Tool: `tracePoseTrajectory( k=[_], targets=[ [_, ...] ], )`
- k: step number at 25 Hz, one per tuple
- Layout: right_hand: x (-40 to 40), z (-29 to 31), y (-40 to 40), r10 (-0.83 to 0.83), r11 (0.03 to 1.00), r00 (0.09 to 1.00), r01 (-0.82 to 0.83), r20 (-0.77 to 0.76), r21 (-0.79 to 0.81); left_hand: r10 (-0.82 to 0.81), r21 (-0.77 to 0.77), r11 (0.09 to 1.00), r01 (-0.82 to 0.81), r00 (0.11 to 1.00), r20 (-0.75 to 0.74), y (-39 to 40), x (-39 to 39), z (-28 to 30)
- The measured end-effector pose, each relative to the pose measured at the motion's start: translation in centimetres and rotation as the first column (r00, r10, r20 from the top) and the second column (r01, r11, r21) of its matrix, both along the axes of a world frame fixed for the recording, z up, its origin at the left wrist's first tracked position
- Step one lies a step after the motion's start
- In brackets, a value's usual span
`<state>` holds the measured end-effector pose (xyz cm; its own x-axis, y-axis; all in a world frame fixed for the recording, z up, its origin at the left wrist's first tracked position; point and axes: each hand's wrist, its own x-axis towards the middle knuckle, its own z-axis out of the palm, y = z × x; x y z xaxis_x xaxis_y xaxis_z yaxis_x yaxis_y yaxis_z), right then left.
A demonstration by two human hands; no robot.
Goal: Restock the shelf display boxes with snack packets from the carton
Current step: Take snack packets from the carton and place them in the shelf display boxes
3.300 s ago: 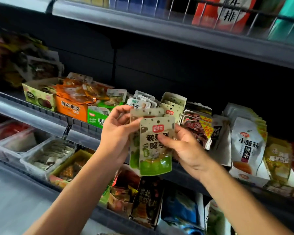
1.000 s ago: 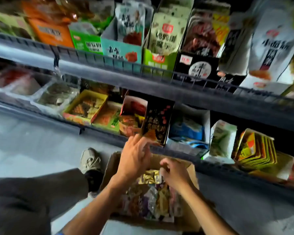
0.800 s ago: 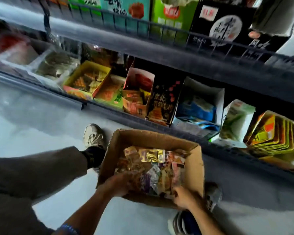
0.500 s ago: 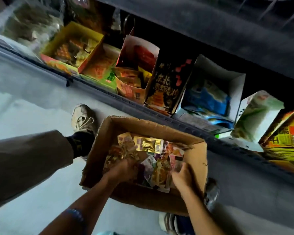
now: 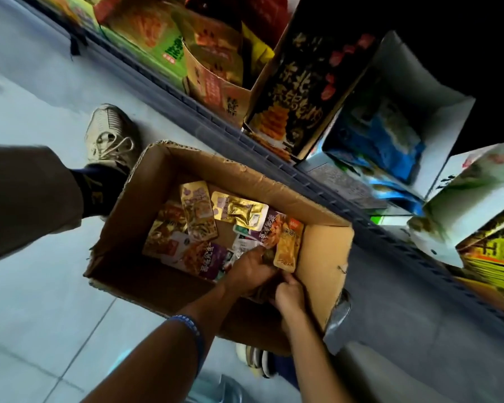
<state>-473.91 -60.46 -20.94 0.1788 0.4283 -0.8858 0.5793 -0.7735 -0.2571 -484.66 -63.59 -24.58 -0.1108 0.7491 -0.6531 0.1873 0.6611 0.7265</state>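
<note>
An open cardboard carton (image 5: pixel 323 257) stands on the floor below the bottom shelf, with several snack packets (image 5: pixel 198 210) lying loose in it, gold, purple and orange. Both my hands are down in its near right corner, touching each other. My left hand (image 5: pixel 249 273) is curled over a bunch of packets there. My right hand (image 5: pixel 288 295) is curled at the bottom edge of an orange packet (image 5: pixel 288 247) that stands upright against the carton wall. What lies under the hands is hidden. Display boxes line the shelf above: an orange one (image 5: pixel 216 85), a black one (image 5: pixel 297 91), a white one with blue packets (image 5: pixel 390 117).
The shelf's grey front rail (image 5: pixel 274 152) runs diagonally just behind the carton. My left shoe (image 5: pixel 111 135) and trouser leg stand left of the carton; the other shoe (image 5: pixel 256 362) sits under its near edge. Pale tiled floor (image 5: pixel 41 330) spreads to the left.
I turned from the upper shelf down to the carton. In the last second my left hand moved from the carton's left side across to the right corner, beside my right hand.
</note>
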Motion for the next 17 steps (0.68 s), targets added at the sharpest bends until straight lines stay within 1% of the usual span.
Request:
tracePoseTrajectory(
  k=[1, 2, 3, 4, 5, 6, 7, 8, 9, 11, 12, 13, 14, 15, 16, 17],
  targets=[
    [0.0, 0.1, 0.0, -0.041, 0.999, 0.999, 0.041, -0.017, 0.006, 0.032, -0.021, 0.999, -0.030, 0.993, 0.118, 0.1, 0.2, 0.3],
    [0.2, 0.4, 0.1, -0.078, 0.997, 0.996, 0.078, -0.033, 0.002, 0.038, -0.052, 0.998, -0.030, 0.987, 0.155, 0.4, 0.5, 0.7],
    [0.2, 1.0, 0.2, -0.104, 0.995, 0.993, 0.104, -0.056, -0.010, 0.070, -0.047, 0.997, -0.063, 0.984, 0.161, 0.6, 1.0, 0.7],
    [0.3, 1.4, 0.2, -0.128, 0.991, 0.988, 0.125, -0.087, -0.040, 0.125, -0.045, 0.992, -0.121, 0.984, 0.124, 0.5, 1.4, 0.6],
    [0.4, 1.9, 0.3, -0.141, 0.988, 0.983, 0.134, -0.116, -0.071, 0.188, -0.007, 0.982, -0.188, 0.980, 0.065, 0.4, 1.7, 0.6],
    [0.3, 2.3, 0.4, -0.153, 0.986, 0.978, 0.140, -0.141, -0.095, 0.208, 0.046, 0.977, -0.207, 0.978, 0.001, 0.1, 1.6, 0.9],
    [0.3, 2.4, 0.5, -0.150, 0.986, 0.978, 0.137, -0.146, -0.099, 0.216, 0.086, 0.973, -0.214, 0.976, -0.011, -0.2, 1.5, 0.7],
    [0.2, 2.6, 0.5, -0.152, 0.986, 0.979, 0.141, -0.138, -0.084, 0.210, 0.077, 0.974, -0.212, 0.977, 0.032, -0.6, 0.8, 0.6],
    [0.1, 2.7, 0.4, -0.146, 0.988, 0.982, 0.140, -0.119, -0.061, 0.199, 0.064, 0.976, -0.208, 0.973, 0.116, -1.0, -0.3, 0.8],
    [0.2, 3.0, 0.1, -0.119, 0.992, 0.990, 0.122, -0.080, 0.035, 0.138, -0.015, 0.990, -0.139, 0.954, 0.265, -1.8, -3.6, 2.6],
    [0.1, 3.2, 0.1, -0.091, 0.992, 0.993, 0.098, -0.080, 0.083, 0.152, -0.061, 0.988, -0.139, 0.931, 0.332, -2.1, -5.2, 4.0],
    [0.0, 3.6, 0.2, -0.051, 0.993, 0.993, 0.063, -0.109, 0.104, 0.196, -0.098, 0.980, -0.170, 0.901, 0.388, -2.3, -6.7, 5.3],
    [-0.3, 4.3, 0.5, -0.031, 0.995, 0.986, 0.047, -0.166, 0.092, 0.238, -0.110, 0.971, -0.211, 0.877, 0.417, -2.4, -8.0, 6.8],
    [-0.8, 5.3, 0.9, -0.023, 0.996, 0.975, 0.041, -0.223, 0.074, 0.270, -0.097, 0.963, -0.253, 0.853, 0.447, -2.4, -8.8, 8.4],
    [-1.7, 6.6, 1.3, 0.005, 0.996, 0.962, 0.020, -0.274, 0.089, 0.284, -0.073, 0.956, -0.282, 0.840, 0.462, -2.1, -9.4, 10.2],
    [-2.6, 8.3, 1.6, 0.044, 0.989, 0.946, 0.003, -0.322, 0.145, 0.290, -0.035, 0.950, -0.311, 0.833, 0.472, -1.7, -9.6, 12.0]
  ],
)
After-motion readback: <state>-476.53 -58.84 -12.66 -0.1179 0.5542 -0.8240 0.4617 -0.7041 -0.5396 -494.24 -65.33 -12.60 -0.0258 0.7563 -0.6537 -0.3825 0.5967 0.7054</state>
